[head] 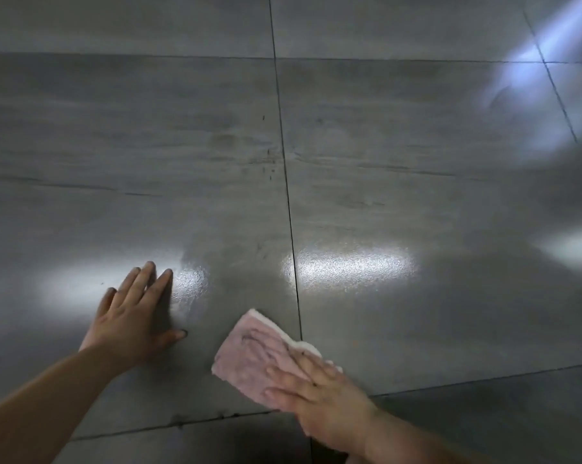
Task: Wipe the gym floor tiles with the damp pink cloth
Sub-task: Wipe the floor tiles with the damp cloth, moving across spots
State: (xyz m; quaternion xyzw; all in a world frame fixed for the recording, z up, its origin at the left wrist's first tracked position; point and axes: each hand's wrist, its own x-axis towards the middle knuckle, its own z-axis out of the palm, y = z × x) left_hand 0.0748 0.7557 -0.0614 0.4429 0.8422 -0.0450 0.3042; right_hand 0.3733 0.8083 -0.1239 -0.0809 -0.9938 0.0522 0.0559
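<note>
Large glossy grey floor tiles (182, 135) fill the view, split by dark grout lines. A folded pink cloth (249, 351), smudged with dark dirt, lies flat on the tile near the bottom centre, just left of a lengthwise grout line (291, 229). My right hand (319, 396) presses down on the cloth's near right part, fingers spread over it. My left hand (134, 319) rests flat on the bare tile to the cloth's left, palm down, fingers apart, holding nothing.
Bright light reflections (350, 266) shine on the tiles ahead of both hands, with a wet sheen near my left fingers. A crosswise grout line (182, 423) runs under my forearms. Small dark specks (269, 169) sit beside the lengthwise seam farther ahead.
</note>
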